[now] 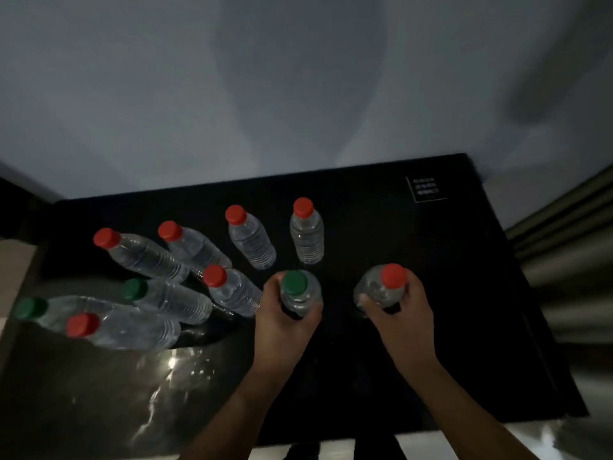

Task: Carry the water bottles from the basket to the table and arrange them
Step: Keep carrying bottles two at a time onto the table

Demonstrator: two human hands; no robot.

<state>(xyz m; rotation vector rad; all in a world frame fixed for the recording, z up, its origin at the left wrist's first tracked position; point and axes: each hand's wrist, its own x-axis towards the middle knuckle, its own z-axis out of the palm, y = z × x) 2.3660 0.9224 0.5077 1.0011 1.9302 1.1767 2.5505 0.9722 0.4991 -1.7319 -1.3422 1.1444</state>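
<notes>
On dark desk (pixel 431 293), near middle: left hand (pixel 285 323) grips green-capped bottle (pixel 298 293) upright; right hand (pixel 398 313) grips red-capped bottle (pixel 381 287), just right of it. Eight more bottles (pixel 248 240) stand clustered left and far, red and green caps. White label (pixel 426 189) at far right corner.

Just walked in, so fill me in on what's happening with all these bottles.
A person is setting water bottles out on a black table. The left hand grips a green-capped bottle and the right hand grips a red-capped bottle, both at the table's near middle. Eight more bottles already stand on the table to the left and behind: six with red caps, two with green. A small white-printed label sits at the far right corner. No basket is in view.
</notes>
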